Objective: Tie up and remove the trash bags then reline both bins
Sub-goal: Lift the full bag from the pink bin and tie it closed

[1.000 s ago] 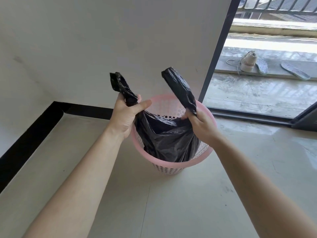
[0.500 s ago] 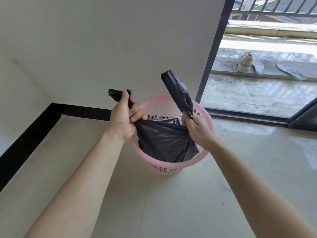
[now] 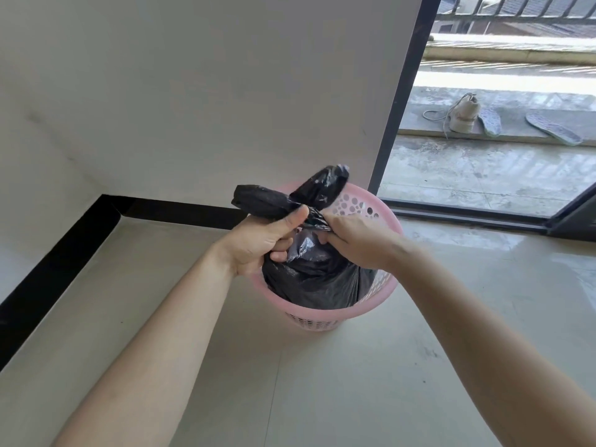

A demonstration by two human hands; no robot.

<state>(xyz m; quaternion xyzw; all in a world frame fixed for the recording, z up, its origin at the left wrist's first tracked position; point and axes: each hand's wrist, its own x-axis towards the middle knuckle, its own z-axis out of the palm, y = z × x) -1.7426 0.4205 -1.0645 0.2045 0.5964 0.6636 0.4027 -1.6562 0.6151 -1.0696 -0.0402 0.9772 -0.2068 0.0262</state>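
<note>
From the head view, the person stands over the pink bin (image 3: 364, 201) on the floor near the balcony door; the black trash bag (image 3: 317, 282) sits inside it, its body filling the bin and its top gathered into two twisted tails; the left hand (image 3: 263, 245) has its fingers curled tight round the left tail (image 3: 258, 201), thumb pressed along it; the right hand (image 3: 358, 240) pinches the base of the right tail (image 3: 324, 187), fingers tucked down against the plastic; both hands nearly touch above the bag.

What I'd worry about: the tails look short and slick, so one could slide out of a grip before the knot closes, leaving the mouth loose; pulling hard on thin plastic might tear it at the twist; tugging upward could also drag the light bin along or tip it.

Compared with a second ago, the hands have come together; then they were apart, each holding its tail upright on its own side of the bin; now the tails cross over the middle, and the bag's neck is drawn shut
</note>
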